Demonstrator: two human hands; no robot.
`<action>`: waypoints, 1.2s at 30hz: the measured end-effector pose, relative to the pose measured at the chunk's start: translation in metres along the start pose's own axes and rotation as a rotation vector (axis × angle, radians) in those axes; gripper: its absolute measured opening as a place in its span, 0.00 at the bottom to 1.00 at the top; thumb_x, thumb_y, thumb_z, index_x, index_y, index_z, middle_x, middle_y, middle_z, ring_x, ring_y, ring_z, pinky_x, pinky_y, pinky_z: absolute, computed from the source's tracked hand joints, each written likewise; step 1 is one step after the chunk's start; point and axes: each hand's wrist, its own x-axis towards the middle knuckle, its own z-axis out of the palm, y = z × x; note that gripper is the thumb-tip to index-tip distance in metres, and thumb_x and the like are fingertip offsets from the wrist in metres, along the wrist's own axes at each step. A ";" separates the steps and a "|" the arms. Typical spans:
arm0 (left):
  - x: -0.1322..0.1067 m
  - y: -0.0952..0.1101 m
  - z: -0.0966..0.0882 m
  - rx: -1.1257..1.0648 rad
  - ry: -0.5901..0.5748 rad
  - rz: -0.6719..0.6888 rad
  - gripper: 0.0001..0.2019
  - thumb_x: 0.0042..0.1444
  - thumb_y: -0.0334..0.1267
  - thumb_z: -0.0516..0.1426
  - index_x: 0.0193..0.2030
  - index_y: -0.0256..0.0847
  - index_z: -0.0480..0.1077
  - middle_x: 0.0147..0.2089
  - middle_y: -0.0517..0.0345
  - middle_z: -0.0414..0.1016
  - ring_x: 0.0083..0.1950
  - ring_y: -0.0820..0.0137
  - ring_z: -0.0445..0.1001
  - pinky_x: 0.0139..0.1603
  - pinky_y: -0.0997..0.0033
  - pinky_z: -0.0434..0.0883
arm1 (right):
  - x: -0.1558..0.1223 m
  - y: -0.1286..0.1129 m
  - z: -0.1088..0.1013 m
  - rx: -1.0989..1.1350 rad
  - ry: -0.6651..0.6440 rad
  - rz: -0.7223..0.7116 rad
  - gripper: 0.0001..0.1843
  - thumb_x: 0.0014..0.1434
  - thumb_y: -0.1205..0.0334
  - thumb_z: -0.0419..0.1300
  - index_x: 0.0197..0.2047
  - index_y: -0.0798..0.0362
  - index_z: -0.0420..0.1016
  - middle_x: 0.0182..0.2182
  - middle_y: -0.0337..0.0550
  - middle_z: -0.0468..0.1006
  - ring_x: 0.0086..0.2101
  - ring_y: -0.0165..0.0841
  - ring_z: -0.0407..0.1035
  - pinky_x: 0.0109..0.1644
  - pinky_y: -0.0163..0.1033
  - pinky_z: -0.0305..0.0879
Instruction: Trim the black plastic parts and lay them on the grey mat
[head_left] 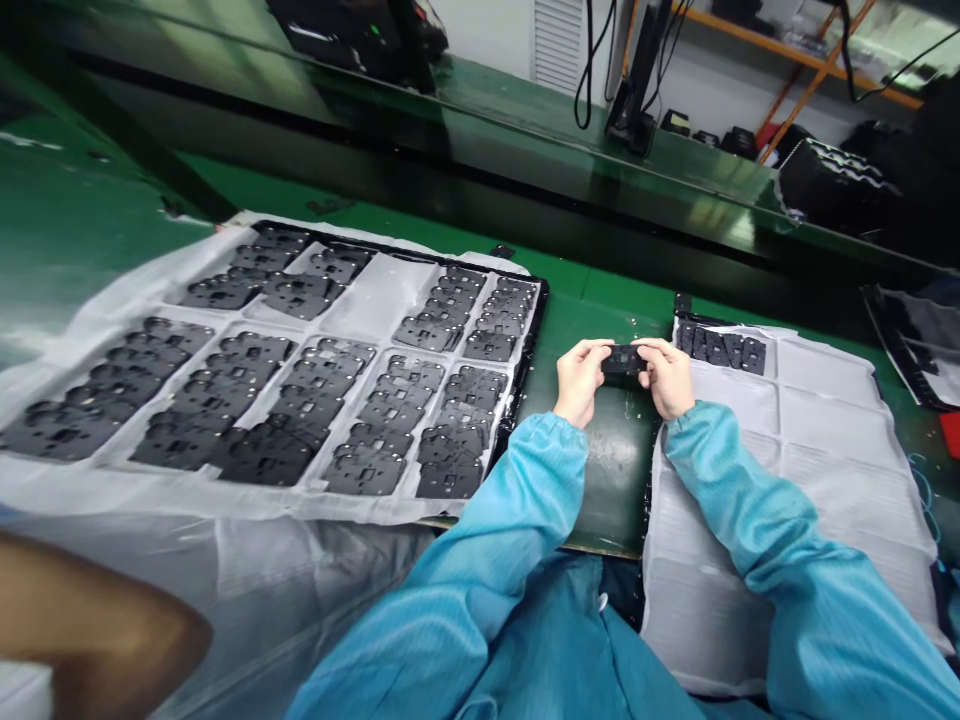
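Between my two hands I hold a flat black plastic plate with small cutouts, raised over the green table. My left hand pinches its left end between thumb and fingers. At its right end, my right hand grips it the same way. To the left lies a large tray lined with white film, its compartments filled with overlapping black plates of similar look. On the right is another film-lined tray, with several black parts in its far left compartment.
A green table shows between the trays. Behind it runs a raised green ledge with hanging black cables. Part of another tray stands at the far right. Someone's bare arm reaches in at the lower left.
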 end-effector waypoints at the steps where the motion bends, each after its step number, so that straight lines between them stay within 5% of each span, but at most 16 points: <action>1: -0.001 -0.001 0.001 0.004 0.004 -0.002 0.09 0.45 0.36 0.62 0.33 0.34 0.75 0.19 0.68 0.58 0.16 0.85 0.47 0.16 0.79 0.44 | 0.000 0.000 0.000 0.010 0.032 0.007 0.09 0.48 0.60 0.63 0.33 0.54 0.78 0.24 0.34 0.71 0.15 0.18 0.52 0.14 0.27 0.47; 9: -0.007 -0.009 0.008 -0.006 0.022 -0.028 0.10 0.44 0.37 0.62 0.35 0.35 0.74 0.17 0.70 0.54 0.15 0.84 0.48 0.16 0.80 0.45 | -0.003 -0.002 0.001 0.136 0.042 0.071 0.08 0.47 0.59 0.60 0.31 0.54 0.75 0.25 0.34 0.71 0.15 0.18 0.51 0.15 0.28 0.44; 19: -0.016 -0.011 0.011 -0.030 0.096 -0.042 0.15 0.41 0.38 0.63 0.37 0.34 0.73 0.25 0.64 0.68 0.17 0.85 0.53 0.17 0.80 0.47 | -0.015 -0.008 0.010 0.348 0.064 0.183 0.10 0.44 0.60 0.64 0.32 0.56 0.77 0.23 0.34 0.71 0.17 0.19 0.49 0.17 0.29 0.42; 28: -0.030 -0.003 0.018 -0.008 -0.068 -0.095 0.14 0.41 0.35 0.63 0.38 0.37 0.72 0.22 0.69 0.64 0.16 0.84 0.50 0.18 0.80 0.49 | -0.025 -0.022 0.006 0.316 0.219 0.100 0.06 0.48 0.62 0.63 0.28 0.55 0.79 0.31 0.39 0.76 0.17 0.19 0.51 0.17 0.30 0.41; 33: -0.039 -0.003 0.020 -0.012 -0.023 -0.064 0.11 0.41 0.34 0.61 0.34 0.36 0.71 0.22 0.69 0.65 0.16 0.84 0.49 0.17 0.80 0.48 | -0.037 -0.016 0.013 0.283 0.242 0.061 0.07 0.48 0.60 0.62 0.28 0.55 0.79 0.29 0.39 0.76 0.17 0.20 0.54 0.15 0.29 0.42; 36: -0.043 -0.002 0.022 -0.055 -0.090 -0.126 0.13 0.41 0.35 0.63 0.37 0.37 0.72 0.27 0.67 0.69 0.16 0.85 0.51 0.17 0.80 0.50 | -0.031 -0.018 0.010 0.250 0.247 0.043 0.08 0.49 0.59 0.61 0.29 0.55 0.78 0.26 0.37 0.74 0.16 0.19 0.52 0.14 0.28 0.42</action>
